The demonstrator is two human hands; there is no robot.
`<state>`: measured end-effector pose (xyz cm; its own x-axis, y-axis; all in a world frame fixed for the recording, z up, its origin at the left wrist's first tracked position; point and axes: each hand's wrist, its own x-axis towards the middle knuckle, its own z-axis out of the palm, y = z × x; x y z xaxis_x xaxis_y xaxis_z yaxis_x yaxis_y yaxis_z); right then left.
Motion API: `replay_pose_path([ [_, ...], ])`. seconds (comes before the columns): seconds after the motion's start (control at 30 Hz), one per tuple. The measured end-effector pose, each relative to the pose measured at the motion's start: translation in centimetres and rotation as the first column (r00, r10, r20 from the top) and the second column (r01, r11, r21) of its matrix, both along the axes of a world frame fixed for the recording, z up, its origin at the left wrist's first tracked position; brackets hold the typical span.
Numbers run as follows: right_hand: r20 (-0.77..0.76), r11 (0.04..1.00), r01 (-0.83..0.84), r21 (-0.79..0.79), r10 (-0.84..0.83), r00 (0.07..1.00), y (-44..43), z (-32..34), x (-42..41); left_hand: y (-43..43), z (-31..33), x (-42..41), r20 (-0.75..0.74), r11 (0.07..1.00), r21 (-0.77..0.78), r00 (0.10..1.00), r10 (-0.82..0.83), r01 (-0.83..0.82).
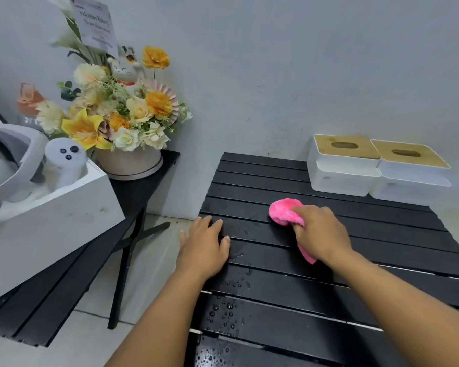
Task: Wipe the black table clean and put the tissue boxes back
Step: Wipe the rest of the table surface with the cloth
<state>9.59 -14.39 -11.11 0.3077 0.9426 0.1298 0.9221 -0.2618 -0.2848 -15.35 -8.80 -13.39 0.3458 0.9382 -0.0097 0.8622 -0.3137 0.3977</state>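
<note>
- Black table point(382, 229), slatted and beaded with water droplets point(227, 311) near its front-left edge.
- Two tissue boxes point(345, 178) side by side at the far right corner.
- Left hand point(204, 247) flat, fingers spread, on the table's left edge.
- Right hand point(319, 234) bunches the pink cloth point(282, 211), fingers curled over it; the cloth's tail is partly hidden under the palm.

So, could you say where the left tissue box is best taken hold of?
Grip the left tissue box by its white body, coming from the front and left: those faces are free, while the other tissue box crowds its right side. The wooden lid may lift off.
</note>
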Motion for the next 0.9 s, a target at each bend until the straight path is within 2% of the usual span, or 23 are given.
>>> replay_pose_path([
  [0.13, 0.059, 0.999, 0.028, -0.045, -0.026, 0.998, 6.4, -0.1, -1.2, 1.4, -0.1, -0.7, 0.067, 0.996, -0.047, 0.994, 0.084, -0.081],
  [0.27, 0.058, 0.977, 0.186, -0.099, -0.181, 0.982, 11.0, 0.2, -2.0, 1.5, 0.1, -0.4, 0.155, 0.986, -0.119, 0.979, 0.134, -0.116],
  [0.37, 0.044, 0.979, 0.195, -0.059, -0.192, 0.980, 13.9, -0.3, -3.4, 2.0, -0.6, -0.4, 0.174, 0.983, -0.124, 0.973, 0.153, -0.133],
  [0.43, 0.082, 0.994, 0.111, -0.019, -0.109, 0.991, 15.4, -0.8, -4.7, 2.4, -1.0, -0.4, 0.184, 0.981, -0.134, 0.969, 0.166, -0.143],
  [0.5, 0.114, 0.998, -0.055, 0.011, 0.053, 0.992, 15.9, -1.1, -6.3, 2.7, -1.2, -0.4, 0.187, 0.981, -0.135, 0.969, 0.160, -0.136],
  [0.6, 0.097, 0.939, -0.341, 0.033, 0.337, 0.937, 15.2, -1.7, -7.0, 2.6, -1.3, -0.3, 0.180, 0.983, -0.127, 0.971, 0.155, -0.133],
  [0.63, 0.092, 0.926, -0.376, 0.031, 0.372, 0.924, 15.0, -1.6, -6.4, 2.5, -1.2, -0.3, 0.170, 0.984, -0.118, 0.973, 0.154, -0.135],
  [0.7, 0.109, 0.960, -0.279, 0.024, 0.275, 0.955, 15.2, -1.3, -4.4, 2.2, -1.1, -0.4, 0.144, 0.984, -0.105, 0.977, 0.159, -0.144],
  [0.77, 0.123, 1.000, -0.026, -0.002, 0.026, 0.992, 15.9, -0.7, -2.0, 1.9, -1.0, -0.3, 0.116, 0.984, -0.101, 0.980, 0.160, -0.149],
  [0.83, 0.091, 0.982, 0.182, -0.060, -0.176, 0.980, 16.7, -0.4, -1.3, 1.8, -1.0, -0.2, 0.095, 0.983, -0.100, 0.982, 0.162, -0.152],
  [0.9, 0.080, 0.980, 0.191, -0.060, -0.186, 0.979, 17.3, -0.5, -3.2, 1.9, -1.0, -0.1, 0.089, 0.982, -0.112, 0.983, 0.160, -0.150],
])
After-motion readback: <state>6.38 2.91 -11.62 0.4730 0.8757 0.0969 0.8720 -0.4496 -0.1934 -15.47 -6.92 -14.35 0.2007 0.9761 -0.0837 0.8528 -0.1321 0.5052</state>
